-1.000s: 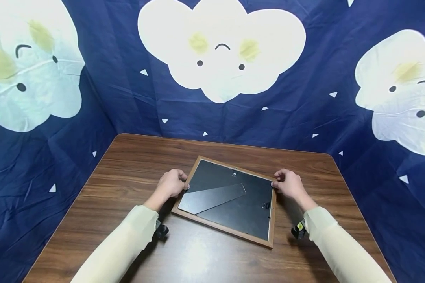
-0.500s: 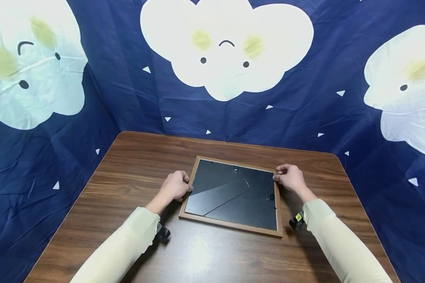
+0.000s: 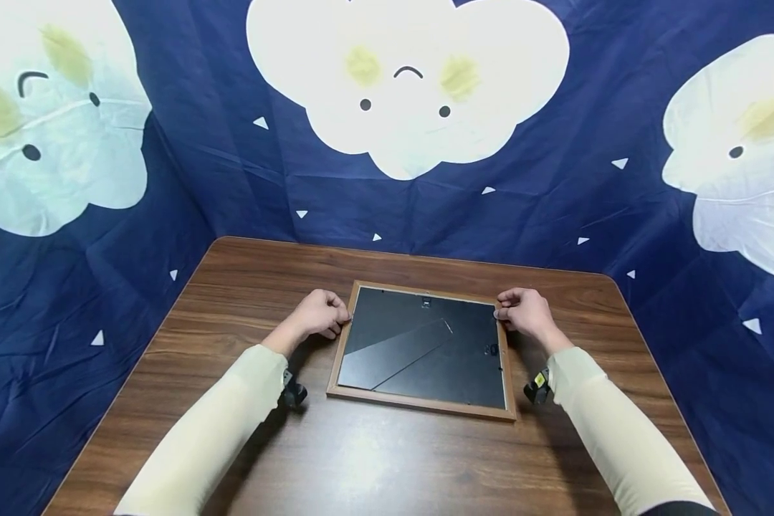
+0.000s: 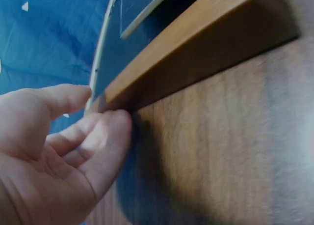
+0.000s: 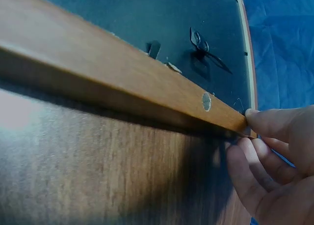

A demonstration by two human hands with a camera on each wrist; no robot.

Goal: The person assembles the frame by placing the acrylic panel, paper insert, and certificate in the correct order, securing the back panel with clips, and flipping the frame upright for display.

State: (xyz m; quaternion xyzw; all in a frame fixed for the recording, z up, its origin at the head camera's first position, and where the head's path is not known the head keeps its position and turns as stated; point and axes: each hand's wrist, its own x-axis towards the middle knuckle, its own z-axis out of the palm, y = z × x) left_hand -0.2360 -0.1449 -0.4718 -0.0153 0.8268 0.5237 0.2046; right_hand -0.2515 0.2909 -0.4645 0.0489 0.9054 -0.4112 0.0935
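A wooden picture frame (image 3: 426, 351) lies back side up, showing its black backing, flat stand leg (image 3: 396, 355) and small metal hangers (image 3: 492, 350). My left hand (image 3: 322, 313) holds the upper part of its left side; in the left wrist view the thumb (image 4: 73, 97) is at the top edge and the fingers (image 4: 110, 136) at the outer side. At the upper right corner, my right hand (image 3: 524, 313) pinches the wooden edge, thumb above and fingertips (image 5: 240, 154) below in the right wrist view. What the frame's front bears is hidden.
The frame lies on a brown wood-grain table (image 3: 245, 444) with rounded far corners. A dark blue cloth (image 3: 438, 222) printed with white clouds hangs around its back and sides. A small black camera (image 3: 293, 390) sits at each wrist.
The picture frame has turned slightly counterclockwise, its front right corner swinging away from me, and lies straighter to the table. Both hands keep hold and have moved a little farther away.
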